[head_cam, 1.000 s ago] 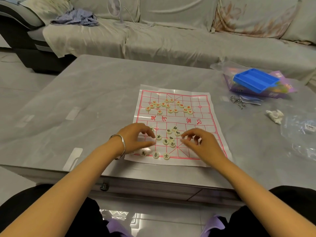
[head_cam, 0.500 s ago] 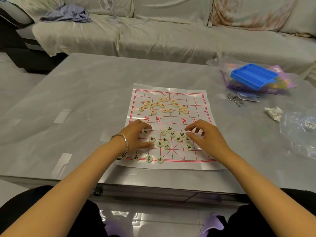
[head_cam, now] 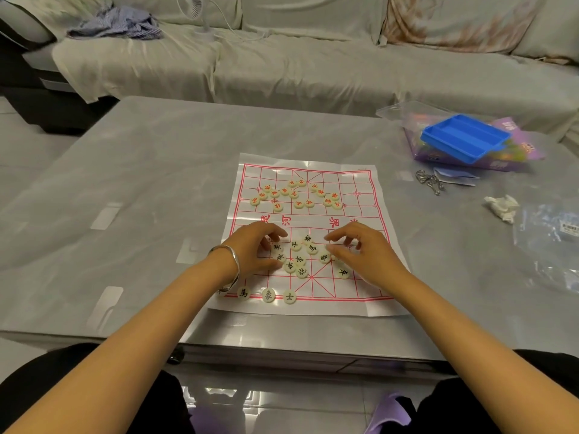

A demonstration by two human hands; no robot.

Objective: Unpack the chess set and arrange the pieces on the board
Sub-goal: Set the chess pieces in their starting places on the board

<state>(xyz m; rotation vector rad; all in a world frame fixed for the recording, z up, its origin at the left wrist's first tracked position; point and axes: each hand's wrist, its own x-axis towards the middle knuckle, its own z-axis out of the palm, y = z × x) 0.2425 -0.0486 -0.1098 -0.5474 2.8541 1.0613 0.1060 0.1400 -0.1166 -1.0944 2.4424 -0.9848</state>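
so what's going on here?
A person is setting up a Chinese chess set on a paper board on the table. The left hand and right hand are over a loose cluster of black-lettered pieces on the near half, fingers curled; whether either grips one is unclear. Along the near edge line sit three black pieces. The red-lettered pieces lie bunched and unsorted on the far half.

On the table (head_cam: 156,183) lies the board (head_cam: 363,195). A far cluster (head_cam: 294,195) of pieces sits on its rear half, a near cluster (head_cam: 300,258) on its front half; the tray (head_cam: 463,137) rests behind it, to the right.
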